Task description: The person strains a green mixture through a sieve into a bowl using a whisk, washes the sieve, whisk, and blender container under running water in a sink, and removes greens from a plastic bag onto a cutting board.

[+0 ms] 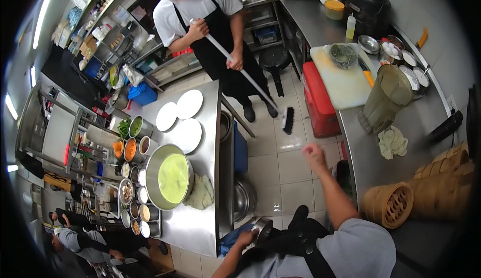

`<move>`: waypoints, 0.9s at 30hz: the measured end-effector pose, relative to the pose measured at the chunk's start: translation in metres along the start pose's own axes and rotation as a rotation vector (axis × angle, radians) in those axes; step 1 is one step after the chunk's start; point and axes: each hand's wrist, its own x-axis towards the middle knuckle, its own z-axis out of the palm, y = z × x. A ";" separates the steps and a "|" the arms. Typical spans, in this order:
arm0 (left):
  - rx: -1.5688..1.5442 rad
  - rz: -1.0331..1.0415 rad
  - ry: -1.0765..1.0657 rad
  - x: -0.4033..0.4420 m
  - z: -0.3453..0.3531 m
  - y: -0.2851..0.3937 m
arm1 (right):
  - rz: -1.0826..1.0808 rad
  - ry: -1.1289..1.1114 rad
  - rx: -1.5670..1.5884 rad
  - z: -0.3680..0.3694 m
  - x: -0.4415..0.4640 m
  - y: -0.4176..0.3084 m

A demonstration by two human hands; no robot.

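Low in the view, beside the front table corner, my left hand (245,239) grips a small steel container (262,229) by its side. A blue cloth (230,242) hangs next to that hand. My right hand (315,158) is stretched forward over the tiled floor, with its fingers curled in. Something pinkish shows at its fingertips, too small to make out. On the table to the left stands a large steel bowl (188,170) of pale green liquid, with a crumpled cloth (201,194) against it. White plates (188,135) lie beyond the bowl.
A co-worker (210,42) ahead holds a broom (220,47) with its head on the floor. On the right counter are a cutting board (345,90), a knife (367,72), a clear jug (386,97), a cloth (393,142) and bamboo steamers (388,205). A red cooler (316,100) stands below.
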 end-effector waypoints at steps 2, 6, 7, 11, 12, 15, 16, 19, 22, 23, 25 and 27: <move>-0.138 0.005 0.071 0.010 -0.026 0.058 | -0.003 -0.235 -0.011 0.024 -0.014 0.015; -0.678 0.022 0.094 0.058 -0.050 0.106 | 0.112 -0.265 0.005 0.056 -0.042 0.032; -0.895 0.009 0.048 0.060 -0.061 0.131 | 0.129 -0.223 0.038 0.060 -0.047 0.028; -1.406 -0.017 -0.036 0.066 -0.087 0.213 | 0.010 -0.166 0.074 0.057 -0.066 -0.004; -1.463 0.017 -0.101 0.073 -0.092 0.222 | -0.114 -0.185 0.036 0.055 -0.073 -0.006; -1.608 0.069 -0.218 0.090 -0.107 0.251 | -0.440 -0.217 -0.135 0.046 -0.081 -0.028; -1.655 0.072 -0.248 0.095 -0.110 0.260 | -0.537 -0.227 -0.206 0.043 -0.085 -0.033; -1.726 0.073 -0.489 0.110 -0.126 0.285 | -0.411 -0.262 -0.362 0.049 -0.086 -0.021; -1.712 0.130 -0.616 0.114 -0.142 0.315 | -0.286 -0.200 -0.333 0.055 -0.066 -0.014; -1.683 0.139 -0.673 0.116 -0.146 0.323 | -0.246 -0.222 -0.323 0.056 -0.059 -0.015; -1.622 0.132 -0.667 0.122 -0.161 0.336 | -0.060 -0.199 -0.205 0.058 -0.048 -0.035; -1.501 0.191 -0.570 0.152 -0.168 0.337 | 0.034 -0.268 -0.241 0.048 -0.039 -0.065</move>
